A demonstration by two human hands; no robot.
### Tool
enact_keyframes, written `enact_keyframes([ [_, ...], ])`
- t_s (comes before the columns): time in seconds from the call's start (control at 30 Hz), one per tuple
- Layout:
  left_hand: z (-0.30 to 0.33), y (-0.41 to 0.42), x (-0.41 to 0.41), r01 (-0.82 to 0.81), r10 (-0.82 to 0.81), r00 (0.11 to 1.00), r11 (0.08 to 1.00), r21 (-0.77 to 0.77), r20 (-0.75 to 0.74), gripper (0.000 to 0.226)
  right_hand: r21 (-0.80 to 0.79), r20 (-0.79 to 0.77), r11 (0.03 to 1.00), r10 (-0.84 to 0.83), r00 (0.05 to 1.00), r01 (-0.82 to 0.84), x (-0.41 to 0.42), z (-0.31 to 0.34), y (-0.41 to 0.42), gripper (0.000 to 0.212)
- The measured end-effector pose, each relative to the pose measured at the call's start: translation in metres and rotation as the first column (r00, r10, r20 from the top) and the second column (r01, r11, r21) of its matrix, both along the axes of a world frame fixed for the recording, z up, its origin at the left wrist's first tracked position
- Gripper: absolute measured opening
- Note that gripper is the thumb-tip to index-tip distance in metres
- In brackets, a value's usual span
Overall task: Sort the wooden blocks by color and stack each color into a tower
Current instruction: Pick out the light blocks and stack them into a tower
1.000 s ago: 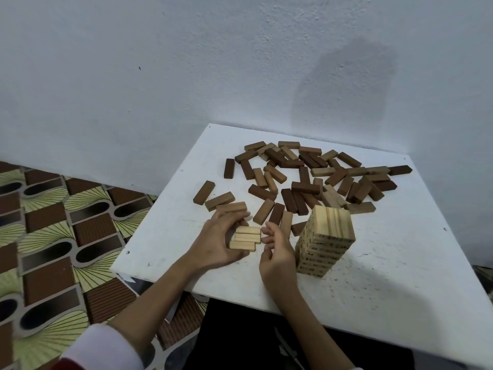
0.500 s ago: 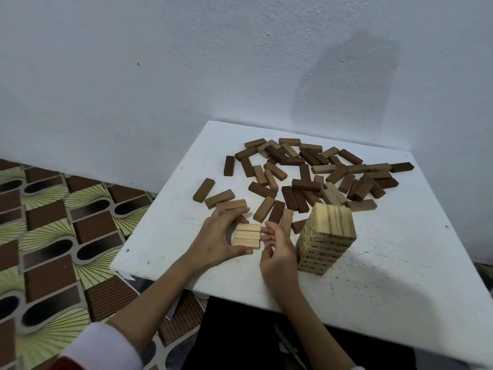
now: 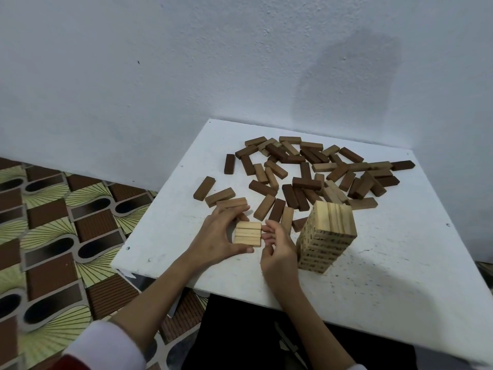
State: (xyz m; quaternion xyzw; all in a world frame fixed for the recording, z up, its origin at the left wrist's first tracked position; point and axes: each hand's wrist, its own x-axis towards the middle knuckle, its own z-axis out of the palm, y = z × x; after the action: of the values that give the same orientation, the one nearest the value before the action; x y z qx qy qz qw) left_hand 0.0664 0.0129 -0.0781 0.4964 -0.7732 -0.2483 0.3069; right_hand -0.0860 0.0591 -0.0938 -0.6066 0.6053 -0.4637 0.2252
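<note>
- While the pale tower [image 3: 327, 235] stands finished-looking at centre right of the frame, I have a small set of three pale blocks [image 3: 248, 233] between my hands just left of it, lying side by side on the white worktop [image 3: 400, 276].
- My left hand [image 3: 217, 237] is grasping that set: the thumb lies along its near edge and the fingers curl over its far edge, so the grip is closed round the blocks.
- My right hand [image 3: 277, 245] sits at the set's right end with its fingers bent, the fingertips touching the block ends; I cannot tell whether it pinches them or only squares them up.
- I judge the step in hand to be aligning a layer of pale blocks before it goes onto a stack.
- The unsorted pile [image 3: 314, 172], mostly dark and mid-brown with a few pale pieces among them, spreads across the upper centre of the worktop, so most of the sorting looks undone.
- The next move, as I read it, calls for keeping the three pieces pressed flush while lifting them, and clearing the tower's side without nudging it, since it stands just beside my right wrist.
</note>
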Motion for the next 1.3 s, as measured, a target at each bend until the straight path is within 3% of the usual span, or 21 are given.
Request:
enact_keyframes([
  [0.63, 0.001, 0.001, 0.0, -0.007, 0.007, 1.0, 1.0, -0.029, 0.01, 0.081, -0.002, 0.007, 1.0, -0.008, 1.0, 0.008, 0.002, 0.004, 0.0, 0.048],
  [1.07, 0.004, -0.001, 0.006, 0.066, -0.063, 0.997, 0.996, 0.067, -0.039, 0.084, 0.026, 0.018, 1.0, 0.001, 1.0, -0.001, 0.002, 0.005, 0.002, 0.049],
  [1.3, 0.009, 0.004, 0.007, 0.049, -0.039, 0.995, 0.993, 0.108, -0.09, 0.081, 0.073, -0.018, 0.997, 0.023, 1.0, -0.022, 0.005, 0.01, 0.004, 0.034],
])
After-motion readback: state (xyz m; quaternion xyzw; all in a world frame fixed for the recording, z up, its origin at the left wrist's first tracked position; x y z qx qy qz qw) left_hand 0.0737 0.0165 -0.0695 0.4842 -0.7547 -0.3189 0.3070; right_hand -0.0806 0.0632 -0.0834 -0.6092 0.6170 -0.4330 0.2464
